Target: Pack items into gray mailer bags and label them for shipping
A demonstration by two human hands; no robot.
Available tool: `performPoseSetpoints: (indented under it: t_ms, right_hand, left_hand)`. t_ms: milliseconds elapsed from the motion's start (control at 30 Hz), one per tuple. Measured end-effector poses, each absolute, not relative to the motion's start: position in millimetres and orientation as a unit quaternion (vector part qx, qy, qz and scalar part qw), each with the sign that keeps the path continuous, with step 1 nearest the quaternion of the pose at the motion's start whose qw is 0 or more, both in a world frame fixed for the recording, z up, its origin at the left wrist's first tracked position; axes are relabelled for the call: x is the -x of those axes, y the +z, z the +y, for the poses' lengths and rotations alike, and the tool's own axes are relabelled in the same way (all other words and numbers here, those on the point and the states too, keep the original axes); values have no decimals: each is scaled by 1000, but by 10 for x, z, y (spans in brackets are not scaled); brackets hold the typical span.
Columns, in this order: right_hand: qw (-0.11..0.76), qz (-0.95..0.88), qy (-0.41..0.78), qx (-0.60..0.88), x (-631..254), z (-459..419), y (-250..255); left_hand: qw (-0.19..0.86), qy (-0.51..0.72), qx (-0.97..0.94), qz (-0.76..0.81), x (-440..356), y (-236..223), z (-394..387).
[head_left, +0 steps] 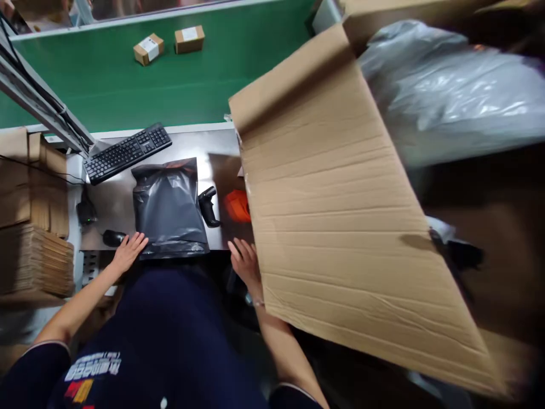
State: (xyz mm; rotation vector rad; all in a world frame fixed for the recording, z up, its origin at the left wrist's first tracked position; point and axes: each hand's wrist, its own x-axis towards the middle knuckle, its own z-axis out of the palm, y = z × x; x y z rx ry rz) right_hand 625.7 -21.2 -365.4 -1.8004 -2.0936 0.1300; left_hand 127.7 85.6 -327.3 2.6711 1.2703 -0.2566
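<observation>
A dark grey plastic mailer bag [170, 207] lies flat on the metal table in front of me. My left hand [129, 251] rests at the table's front edge by the bag's lower left corner, fingers stretched out, beside a black computer mouse [114, 238]. Near the same edge, to the right of the bag, is my right hand [246, 261], its fingers apart with nothing seen in them. Close to its right stands a large cardboard flap [332, 216], which partly covers my forearm. Between bag and flap lie a black handheld barcode scanner [208, 207] and something orange [237, 205].
A black keyboard [128, 152] sits behind the bag. Beyond the table runs a green conveyor belt [106, 85] carrying two small cardboard boxes [189, 40]. Stacked flat cartons [45, 261] stand on the left. Shiny grey plastic [464, 91] bulges at the right.
</observation>
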Motion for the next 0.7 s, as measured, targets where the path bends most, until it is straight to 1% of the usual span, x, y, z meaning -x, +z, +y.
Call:
performPoseSetpoints:
  t_ms: [133, 233, 300, 400, 500, 600, 700]
  right_hand:
    - [148, -823, 36, 547, -5930, 619, -3751]
    - [123, -860, 65, 491, -5758, 871, -3802]
    - [106, -879, 93, 456, -5720, 830, -3848]
    - [91, -899, 135, 406, -5744, 584, -3935]
    - [82, -904, 185, 377, -5772, 339, -3987]
    - [100, -881, 244, 393, -5753, 260, -3949]
    - [168, -826, 319, 433, -5720, 334, -3826]
  left_hand:
    - [83, -99, -914, 384, -1292, -3248, 985]
    - [87, -120, -924, 353, -1222, -3170, 1072]
    - [105, -140, -929, 327, -1150, -3118, 1097]
    - [159, -164, -936, 267, -1045, -3062, 1071]
    - [208, -148, -939, 232, -990, -3056, 1021]
    - [213, -106, -934, 265, -1006, -3093, 1017]
    - [210, -78, -928, 299, -1071, -3105, 1058]
